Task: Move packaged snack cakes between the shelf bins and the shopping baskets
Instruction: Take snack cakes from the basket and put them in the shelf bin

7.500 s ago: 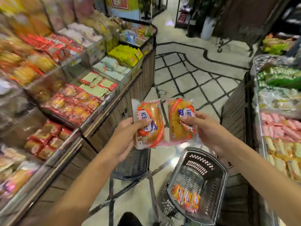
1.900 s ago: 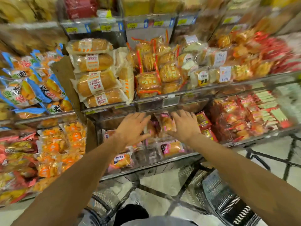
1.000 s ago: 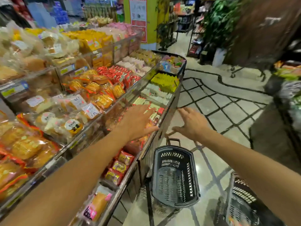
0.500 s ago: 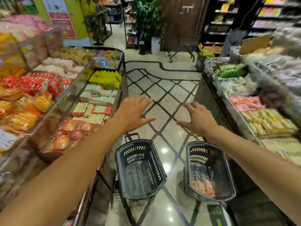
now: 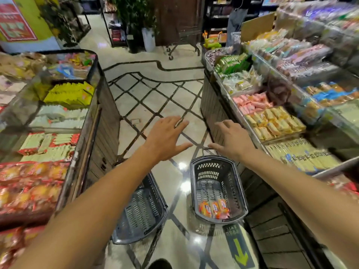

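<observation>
We look down an aisle between two snack counters, both arms stretched forward over the tiled floor (image 5: 155, 98). The left hand (image 5: 165, 138) is held palm down with its fingers straight and spread, holding nothing; the right hand (image 5: 232, 141) is likewise palm down, fingers loosely extended and empty. Two dark plastic baskets stand on the floor below the hands. The right basket (image 5: 239, 191) holds three orange-wrapped snack cakes (image 5: 213, 208) lying side by side against its near end wall; its handle lies at the far rim, just under the right thumb in our view. The left basket (image 5: 153, 206) is partly hidden by the left forearm, and what shows of its bottom carries no packets. The left counter (image 5: 104, 133) carries yellow packets (image 5: 70, 94) toward its far end and red-wrapped cakes (image 5: 29, 183) at its near end. The right counter (image 5: 213, 105) carries green packets (image 5: 231, 63) at its far corner, then pink packets (image 5: 252, 102) and yellow-wrapped cakes (image 5: 274, 122) nearer to us. A floor sticker with a yellow arrow (image 5: 240, 249) lies near the bottom edge.
</observation>
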